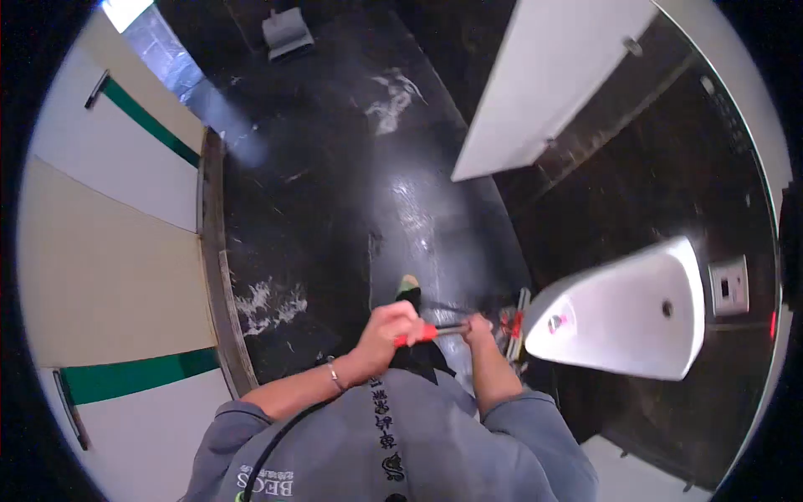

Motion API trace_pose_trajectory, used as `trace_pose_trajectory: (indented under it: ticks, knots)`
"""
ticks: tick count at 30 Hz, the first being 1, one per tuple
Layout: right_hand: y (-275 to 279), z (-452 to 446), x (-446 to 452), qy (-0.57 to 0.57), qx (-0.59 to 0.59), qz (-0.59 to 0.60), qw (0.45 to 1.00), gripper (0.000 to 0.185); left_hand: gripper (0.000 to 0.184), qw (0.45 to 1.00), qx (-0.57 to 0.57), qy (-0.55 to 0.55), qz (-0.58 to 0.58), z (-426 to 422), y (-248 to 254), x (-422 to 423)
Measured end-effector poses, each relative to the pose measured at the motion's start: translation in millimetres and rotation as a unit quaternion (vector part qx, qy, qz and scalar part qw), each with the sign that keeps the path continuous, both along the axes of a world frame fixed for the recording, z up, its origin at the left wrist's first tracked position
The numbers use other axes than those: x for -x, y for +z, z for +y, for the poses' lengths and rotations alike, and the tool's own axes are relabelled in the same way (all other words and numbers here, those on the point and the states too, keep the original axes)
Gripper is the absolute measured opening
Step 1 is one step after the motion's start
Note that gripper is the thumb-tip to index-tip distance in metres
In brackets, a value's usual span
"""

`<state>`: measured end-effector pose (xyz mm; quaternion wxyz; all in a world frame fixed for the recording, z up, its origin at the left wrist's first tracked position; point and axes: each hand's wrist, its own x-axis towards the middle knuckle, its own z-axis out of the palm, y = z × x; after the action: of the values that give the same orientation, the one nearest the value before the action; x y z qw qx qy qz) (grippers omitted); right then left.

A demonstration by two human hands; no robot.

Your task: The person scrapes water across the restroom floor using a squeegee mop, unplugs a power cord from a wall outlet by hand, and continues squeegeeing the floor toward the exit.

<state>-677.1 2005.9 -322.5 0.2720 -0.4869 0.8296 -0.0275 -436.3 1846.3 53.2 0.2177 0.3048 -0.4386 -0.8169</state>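
My left hand is wrapped round the red grip of a metal pole, in front of my body. Farther right, my right hand closes round the bare metal part of the same pole. The pole runs rightward to a red and pale mop head, down beside the urinal's lower edge. One shoe shows on the floor just beyond my left hand.
A white urinal juts from the dark wall at right, with a white partition panel beyond it. Stall doors line the left. A dustpan lies far ahead on the dark marbled floor.
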Motion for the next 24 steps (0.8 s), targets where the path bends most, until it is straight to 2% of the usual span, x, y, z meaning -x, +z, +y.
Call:
trace_pose_trajectory:
  ticks: [1, 2, 3, 4, 5, 6, 7, 9, 10, 11, 12, 13, 15, 16, 18, 19, 22, 23, 24]
  knots:
    - [-31, -5, 5, -0.035, -0.097, -0.034, 0.994, 0.014, 0.008, 1.0, -0.003, 0.0, 0.011, -15, -5, 1]
    - [-44, -12, 6, -0.023, -0.093, -0.034, 0.995, 0.014, 0.008, 1.0, -0.023, -0.006, 0.004, -32, -12, 2]
    - [-56, -22, 2, -0.304, -0.03, -0.212, 0.928, 0.009, 0.009, 1.0, -0.015, -0.026, -0.006, -48, -14, 1]
    - [-67, -38, -2, -0.546, 0.032, -0.37, 0.751, 0.007, 0.009, 0.999, -0.004, -0.045, -0.016, -67, -17, -1]
    - [-81, -54, -2, -0.724, 0.082, -0.485, 0.484, 0.012, 0.012, 0.998, -0.007, -0.058, -0.006, -86, -24, -3]
    - [-97, -64, 2, -0.714, 0.075, -0.493, 0.491, 0.012, 0.015, 0.997, -0.002, -0.071, -0.005, -107, -25, -3]
    - [-119, -118, 8, -0.695, 0.042, -0.533, 0.481, 0.012, 0.016, 0.997, 0.009, -0.075, -0.025, -162, -17, -1]
    - [-163, -119, 25, -0.68, -0.019, -0.586, 0.44, 0.014, 0.018, 0.996, -0.018, -0.085, -0.034, -205, -10, 8]
    - [-131, -124, 22, -0.673, -0.026, -0.592, 0.443, 0.014, 0.018, 0.996, -0.013, -0.076, -0.04, -228, -5, 12]
    - [-99, -162, 15, -0.631, -0.036, -0.568, 0.527, 0.014, 0.018, 0.996, -0.012, -0.076, -0.047, -251, 1, 16]
    - [-42, -217, -3, -0.585, -0.044, -0.534, 0.609, 0.017, 0.019, 0.996, -0.012, -0.077, -0.05, -273, 7, 19]
    - [-2, -246, -7, -0.579, -0.045, -0.534, 0.615, 0.017, 0.019, 0.997, -0.021, -0.072, -0.026, -292, 13, 22]
    - [56, -287, -8, -0.526, -0.169, -0.614, 0.563, 0.022, 0.019, 0.997, -0.006, -0.075, -0.027, -322, 29, 22]
    - [58, -306, -7, -0.523, -0.169, -0.613, 0.568, 0.022, 0.019, 0.995, 0.012, -0.09, -0.036, -340, 34, 22]
    - [40, -342, -12, -0.506, -0.151, -0.583, 0.618, 0.026, 0.019, 0.995, 0.03, -0.094, -0.021, -376, 37, 21]
    - [-6, -350, -15, -0.548, -0.11, -0.59, 0.583, 0.025, 0.02, 0.994, 0.044, -0.102, -0.008, -394, 37, 20]
    - [22, -406, -25, -0.517, -0.114, -0.608, 0.591, 0.024, 0.02, 0.991, 0.046, -0.124, -0.017, -445, 48, 16]
    - [-8, -420, -19, -0.545, -0.16, -0.605, 0.559, 0.024, 0.019, 0.989, 0.045, -0.137, -0.012, -462, 41, 12]
    - [-33, -426, -15, -0.543, -0.164, -0.603, 0.562, 0.024, 0.019, 0.99, 0.043, -0.132, -0.012, -478, 36, 7]
